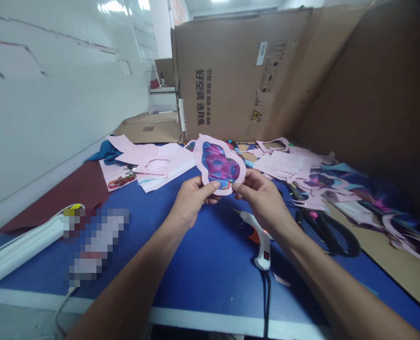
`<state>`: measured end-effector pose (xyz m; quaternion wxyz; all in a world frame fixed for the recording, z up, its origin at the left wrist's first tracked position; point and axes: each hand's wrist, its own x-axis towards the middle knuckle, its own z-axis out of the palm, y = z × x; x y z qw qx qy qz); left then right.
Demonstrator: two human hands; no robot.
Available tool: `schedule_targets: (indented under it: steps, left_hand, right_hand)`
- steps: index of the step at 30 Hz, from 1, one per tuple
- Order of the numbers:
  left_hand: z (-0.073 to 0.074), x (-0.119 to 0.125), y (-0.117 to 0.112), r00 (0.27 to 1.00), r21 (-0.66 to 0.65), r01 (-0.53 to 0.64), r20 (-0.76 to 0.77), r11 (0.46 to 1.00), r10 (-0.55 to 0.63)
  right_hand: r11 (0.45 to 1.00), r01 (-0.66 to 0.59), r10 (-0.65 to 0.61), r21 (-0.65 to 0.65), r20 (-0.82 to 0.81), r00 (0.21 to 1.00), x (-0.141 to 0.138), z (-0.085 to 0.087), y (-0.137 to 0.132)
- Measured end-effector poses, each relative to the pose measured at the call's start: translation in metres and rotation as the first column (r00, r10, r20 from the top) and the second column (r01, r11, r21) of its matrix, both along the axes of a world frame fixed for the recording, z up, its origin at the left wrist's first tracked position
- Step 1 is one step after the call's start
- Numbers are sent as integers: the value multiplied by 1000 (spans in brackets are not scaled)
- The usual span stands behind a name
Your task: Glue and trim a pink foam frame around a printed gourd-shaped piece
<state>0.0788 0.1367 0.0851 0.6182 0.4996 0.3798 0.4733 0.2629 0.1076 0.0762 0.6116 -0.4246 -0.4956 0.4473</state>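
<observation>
Both my hands hold up a pink paper cutout [219, 163] with a blue and purple printed middle, above the blue table [210, 264]. My left hand [192, 200] pinches its lower left edge between thumb and fingers. My right hand [262, 196] pinches its lower right edge. Below my right wrist a white hot glue gun [261, 238] lies on the table, its black cord running off the front edge.
Pink paper scraps [153, 163] lie at the back left, more cutouts and scraps [302, 165] at the back right. Black scissors [328, 231] rest right of my right hand. A white power strip [21, 245] sits at the left. Cardboard boxes [238, 75] wall the back and right.
</observation>
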Motion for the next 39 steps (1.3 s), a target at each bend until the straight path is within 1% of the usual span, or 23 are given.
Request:
schedule_targets:
  steps: [5,12,15,18,22,25,30,32,34,35,37,39]
  left_hand:
    - [-1,-2,2,1000,-12,-8,11,1000,8]
    - [-1,-4,7,990,-11,-117,84,993,117]
    - [-1,-5,9,984,-61,-120,122,991,127]
    - [1,-6,10,967,-141,-139,193,980,165]
    - [3,-5,9,938,-256,-158,262,954,226]
    - [2,-1,7,931,-290,-120,299,949,209]
    - [-4,6,1,933,-292,-39,332,956,140]
    - [-4,5,3,938,-305,-33,320,952,135]
    - [-1,1,6,934,-298,-46,325,953,146]
    - [2,-3,9,929,-280,-59,336,958,155]
    - [8,-12,15,916,-194,-110,362,975,176]
    - [13,-22,19,937,-118,-139,306,983,169]
  right_hand:
    - [1000,-15,15,10,-15,1000,2,1,0]
    - [996,-85,85,-5,-56,995,5,-6,4]
    - [994,-104,102,-18,-94,990,5,-6,3]
    - [994,-105,100,-34,-112,989,2,-3,1]
    - [991,-101,99,-90,-21,995,-5,0,-2]
    - [990,-102,103,-95,5,995,-11,0,-2]
    - [995,-49,52,-87,27,998,-11,-2,0]
    - [997,-12,13,-80,11,1000,-8,-2,1]
    - [997,22,-22,-69,-11,1000,-4,1,2]
    - [998,36,-37,-59,-19,999,-1,3,2]
    - [998,51,-51,-36,-20,998,5,7,2]
    - [999,41,-41,-25,-10,999,10,10,2]
